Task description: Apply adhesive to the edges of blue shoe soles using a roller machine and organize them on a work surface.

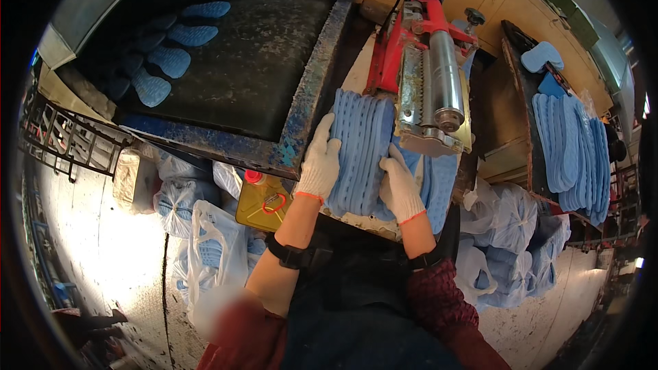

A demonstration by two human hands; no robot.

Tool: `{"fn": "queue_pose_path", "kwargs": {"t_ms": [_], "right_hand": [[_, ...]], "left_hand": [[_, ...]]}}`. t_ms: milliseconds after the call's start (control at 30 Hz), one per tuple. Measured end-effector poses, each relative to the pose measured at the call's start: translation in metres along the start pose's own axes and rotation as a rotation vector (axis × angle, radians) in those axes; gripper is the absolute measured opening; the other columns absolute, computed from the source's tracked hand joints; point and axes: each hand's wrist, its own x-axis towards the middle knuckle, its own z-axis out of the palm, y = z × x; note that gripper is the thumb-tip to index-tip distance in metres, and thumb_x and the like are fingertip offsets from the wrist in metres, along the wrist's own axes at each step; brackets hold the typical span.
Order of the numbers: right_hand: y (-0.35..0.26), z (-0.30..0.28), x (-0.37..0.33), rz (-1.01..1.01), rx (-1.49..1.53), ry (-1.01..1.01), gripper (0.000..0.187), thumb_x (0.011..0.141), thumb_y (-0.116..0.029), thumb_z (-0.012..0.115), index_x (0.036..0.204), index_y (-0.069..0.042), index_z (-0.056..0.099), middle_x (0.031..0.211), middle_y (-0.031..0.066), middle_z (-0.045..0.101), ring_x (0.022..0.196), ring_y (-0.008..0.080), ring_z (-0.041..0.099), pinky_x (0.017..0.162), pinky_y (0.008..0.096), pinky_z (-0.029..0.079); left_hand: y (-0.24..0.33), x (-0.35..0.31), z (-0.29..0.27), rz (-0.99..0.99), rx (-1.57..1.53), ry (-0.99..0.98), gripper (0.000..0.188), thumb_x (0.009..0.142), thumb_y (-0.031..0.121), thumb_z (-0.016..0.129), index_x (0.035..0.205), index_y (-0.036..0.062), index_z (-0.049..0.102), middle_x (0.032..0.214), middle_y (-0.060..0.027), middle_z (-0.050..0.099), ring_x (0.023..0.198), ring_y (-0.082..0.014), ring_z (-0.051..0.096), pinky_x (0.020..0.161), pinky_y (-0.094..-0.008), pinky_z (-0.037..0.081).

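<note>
A row of blue shoe soles (pixel 360 154), packed side by side on edge, sits on the worktable in front of me. My left hand (pixel 320 166), in a white knit glove, lies along the row's left side, thumb toward the soles. From the right side my right hand (pixel 401 188), gloved the same way, presses against the row, so the soles are held between both hands. More blue soles (pixel 440 188) lean just right of my right hand. Beyond the row stands a red roller machine (pixel 449 85) with a shiny metal cylinder.
Left is a dark conveyor belt (pixel 240 62) in a blue, worn frame, carrying several flat soles (pixel 169 62). A side board at right holds another sole stack (pixel 565 147). Below are a yellow can (pixel 255 207) with red cap and plastic bags (pixel 212 233) of soles.
</note>
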Motion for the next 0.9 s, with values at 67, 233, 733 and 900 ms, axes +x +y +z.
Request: {"fn": "queue_pose_path", "kwargs": {"t_ms": [67,233,733,900], "right_hand": [[0.000,0.001,-0.001,-0.014,-0.014,0.023,0.066,0.087,-0.009,0.048,0.149,0.000,0.027,0.133,0.0143,0.047,0.120,0.0238,0.048,0.103,0.0367,0.040],[0.003,0.001,0.002,-0.006,-0.026,0.057,0.068,0.087,-0.009,0.050,0.150,0.000,0.025,0.133,0.0141,0.047,0.120,0.0236,0.049,0.101,0.0354,0.041],[0.007,-0.004,0.004,-0.005,-0.023,0.029,0.079,0.089,-0.009,0.053,0.154,0.002,0.009,0.150,0.0177,0.033,0.132,0.0269,0.041,0.109,0.0367,0.035],[0.005,-0.004,0.001,-0.019,-0.042,0.004,0.081,0.089,-0.010,0.055,0.155,0.001,0.009,0.152,0.0175,0.031,0.135,0.0268,0.039,0.110,0.0372,0.034]], "left_hand": [[0.003,-0.003,-0.001,-0.009,-0.003,-0.001,0.055,0.095,0.012,0.050,0.149,0.0074,0.036,0.140,-0.0245,0.048,0.127,-0.0318,0.050,0.108,-0.0365,0.037],[-0.001,-0.001,-0.001,0.126,0.123,-0.009,0.062,0.094,0.017,0.055,0.150,0.0042,0.031,0.143,-0.0246,0.046,0.129,-0.0332,0.049,0.109,-0.0381,0.037],[-0.010,-0.007,0.009,0.385,0.357,0.150,0.058,0.092,0.017,0.064,0.143,0.0022,0.041,0.130,-0.0274,0.051,0.115,-0.0392,0.056,0.097,-0.0414,0.046],[-0.010,-0.008,0.008,0.249,0.429,0.074,0.068,0.090,0.027,0.067,0.147,0.0052,0.036,0.141,-0.0260,0.045,0.126,-0.0397,0.050,0.103,-0.0441,0.042]]}}
